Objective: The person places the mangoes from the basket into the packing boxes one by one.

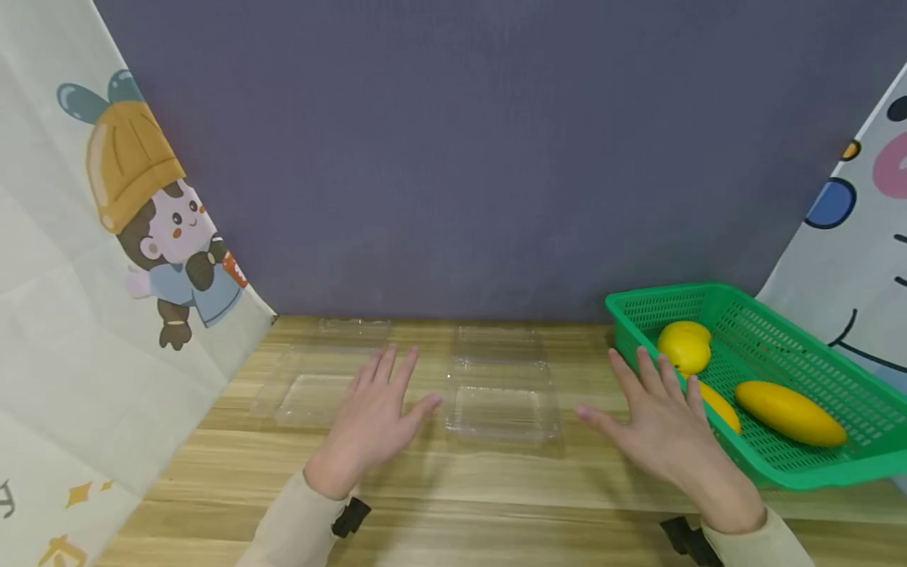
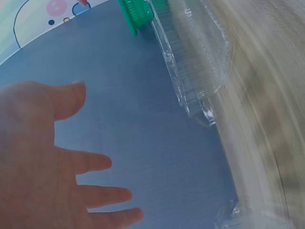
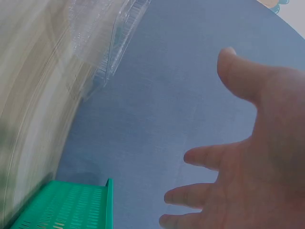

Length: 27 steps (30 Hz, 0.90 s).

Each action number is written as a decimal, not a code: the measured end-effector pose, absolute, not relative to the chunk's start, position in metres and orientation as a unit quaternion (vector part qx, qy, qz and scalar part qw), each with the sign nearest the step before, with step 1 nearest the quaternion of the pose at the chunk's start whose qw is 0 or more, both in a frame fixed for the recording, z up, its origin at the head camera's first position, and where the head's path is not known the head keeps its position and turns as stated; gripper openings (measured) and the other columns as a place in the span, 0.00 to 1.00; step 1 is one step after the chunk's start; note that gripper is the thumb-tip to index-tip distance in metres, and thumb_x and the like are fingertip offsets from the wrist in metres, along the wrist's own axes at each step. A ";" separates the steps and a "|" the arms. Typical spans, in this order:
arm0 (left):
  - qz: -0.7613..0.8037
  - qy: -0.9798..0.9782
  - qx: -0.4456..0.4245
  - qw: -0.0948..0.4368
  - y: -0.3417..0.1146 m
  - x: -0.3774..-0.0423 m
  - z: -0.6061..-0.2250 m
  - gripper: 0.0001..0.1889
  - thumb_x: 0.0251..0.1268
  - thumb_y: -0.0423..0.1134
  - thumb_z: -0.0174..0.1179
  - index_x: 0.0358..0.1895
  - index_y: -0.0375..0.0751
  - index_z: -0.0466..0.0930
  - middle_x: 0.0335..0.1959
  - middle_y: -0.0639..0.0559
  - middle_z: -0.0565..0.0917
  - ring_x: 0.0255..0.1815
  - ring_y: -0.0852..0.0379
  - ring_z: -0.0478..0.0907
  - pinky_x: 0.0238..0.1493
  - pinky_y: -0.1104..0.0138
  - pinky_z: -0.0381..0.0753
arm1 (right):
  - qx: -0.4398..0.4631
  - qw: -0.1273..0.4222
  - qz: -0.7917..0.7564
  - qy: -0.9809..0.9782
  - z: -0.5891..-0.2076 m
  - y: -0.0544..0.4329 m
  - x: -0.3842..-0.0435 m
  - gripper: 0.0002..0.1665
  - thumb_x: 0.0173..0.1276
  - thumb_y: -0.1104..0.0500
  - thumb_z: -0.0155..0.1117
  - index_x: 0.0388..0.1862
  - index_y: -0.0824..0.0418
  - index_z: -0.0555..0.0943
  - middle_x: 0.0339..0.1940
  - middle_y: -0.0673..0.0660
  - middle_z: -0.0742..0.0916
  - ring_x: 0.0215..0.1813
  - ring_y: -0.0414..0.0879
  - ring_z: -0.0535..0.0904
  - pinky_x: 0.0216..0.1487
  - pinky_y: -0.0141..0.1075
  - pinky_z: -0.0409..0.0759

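Observation:
My left hand [image 1: 375,421] is held over the table with its fingers spread and nothing in it. It overlaps the right side of a clear plastic box [image 1: 312,398] in the head view. A second clear plastic box [image 1: 503,409], its lid [image 1: 498,344] folded back, lies between the two hands. My right hand [image 1: 666,425], also spread and holding nothing, overlaps the near left rim of a green basket [image 1: 794,478]. Inside the basket are a round yellow fruit [image 1: 683,346] and a long yellow fruit [image 1: 790,413]. Another yellow fruit [image 1: 719,405] is partly hidden by the basket wall and fingers.
A wood-grain table [image 1: 496,504] lies under everything. Behind it rises a dark blue-grey panel [image 1: 439,157]. White printed sheets with cartoon figures hang at the left [image 1: 57,315] and right. Each wrist carries a black strap mount [image 1: 350,517].

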State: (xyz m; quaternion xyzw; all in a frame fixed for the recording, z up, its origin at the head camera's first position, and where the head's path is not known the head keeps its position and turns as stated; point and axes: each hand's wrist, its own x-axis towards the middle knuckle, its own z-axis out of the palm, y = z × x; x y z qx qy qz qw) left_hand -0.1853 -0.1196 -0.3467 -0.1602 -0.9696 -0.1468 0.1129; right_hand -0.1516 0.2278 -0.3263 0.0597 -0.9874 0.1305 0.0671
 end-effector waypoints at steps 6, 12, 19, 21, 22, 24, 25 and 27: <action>-0.174 -0.964 -0.163 0.116 -0.117 -0.188 -0.350 0.38 0.67 0.64 0.43 0.72 0.42 0.56 0.71 0.37 0.56 0.70 0.38 0.54 0.66 0.44 0.55 | 0.054 0.067 0.130 -0.988 -0.324 0.231 -0.151 0.57 0.61 0.22 0.39 0.76 0.56 0.42 0.73 0.74 0.45 0.70 0.72 0.32 0.60 0.64 0.16; -0.185 -0.960 -0.172 0.120 -0.114 -0.191 -0.353 0.35 0.67 0.61 0.46 0.68 0.38 0.63 0.66 0.37 0.65 0.67 0.41 0.61 0.66 0.48 0.59 | 0.057 0.066 0.125 -0.988 -0.322 0.234 -0.151 0.57 0.61 0.22 0.39 0.76 0.58 0.44 0.72 0.74 0.46 0.71 0.72 0.34 0.61 0.67 0.20; -0.202 -0.956 -0.160 0.142 -0.110 -0.194 -0.357 0.27 0.66 0.56 0.51 0.60 0.39 0.72 0.58 0.42 0.75 0.59 0.44 0.71 0.59 0.50 0.69 | 0.056 0.068 0.120 -0.989 -0.319 0.243 -0.153 0.57 0.61 0.22 0.39 0.76 0.59 0.46 0.72 0.75 0.47 0.70 0.74 0.37 0.61 0.69 0.25; -0.205 -0.954 -0.160 0.150 -0.108 -0.195 -0.358 0.25 0.66 0.54 0.53 0.58 0.40 0.75 0.56 0.43 0.77 0.56 0.44 0.74 0.56 0.50 0.73 | 0.055 0.071 0.114 -0.989 -0.317 0.247 -0.152 0.57 0.61 0.23 0.39 0.76 0.59 0.46 0.72 0.75 0.47 0.69 0.75 0.37 0.62 0.69 0.26; -0.206 -0.953 -0.161 0.153 -0.108 -0.195 -0.358 0.24 0.65 0.54 0.53 0.57 0.40 0.75 0.55 0.44 0.77 0.54 0.45 0.75 0.54 0.51 0.74 | 0.054 0.074 0.109 -0.990 -0.316 0.249 -0.152 0.57 0.61 0.23 0.39 0.76 0.60 0.47 0.72 0.76 0.47 0.69 0.75 0.38 0.62 0.69 0.26; -0.209 -0.951 -0.162 0.160 -0.106 -0.195 -0.358 0.23 0.65 0.53 0.54 0.56 0.41 0.76 0.54 0.44 0.78 0.53 0.45 0.76 0.53 0.51 0.76 | 0.053 0.074 0.102 -0.991 -0.314 0.253 -0.151 0.57 0.61 0.23 0.39 0.75 0.60 0.47 0.71 0.76 0.47 0.69 0.75 0.38 0.62 0.68 0.26; -0.210 -0.950 -0.162 0.163 -0.106 -0.195 -0.358 0.23 0.65 0.52 0.54 0.55 0.41 0.77 0.54 0.45 0.78 0.52 0.45 0.76 0.52 0.52 0.76 | 0.052 0.074 0.099 -0.991 -0.313 0.255 -0.150 0.56 0.62 0.23 0.39 0.75 0.60 0.47 0.71 0.77 0.47 0.69 0.75 0.37 0.62 0.68 0.26; -0.211 -0.949 -0.161 0.168 -0.105 -0.195 -0.357 0.22 0.64 0.52 0.55 0.55 0.41 0.77 0.53 0.45 0.79 0.52 0.46 0.76 0.52 0.52 0.76 | 0.053 0.072 0.090 -0.992 -0.312 0.258 -0.150 0.56 0.62 0.23 0.39 0.75 0.60 0.47 0.71 0.77 0.47 0.69 0.75 0.37 0.62 0.69 0.27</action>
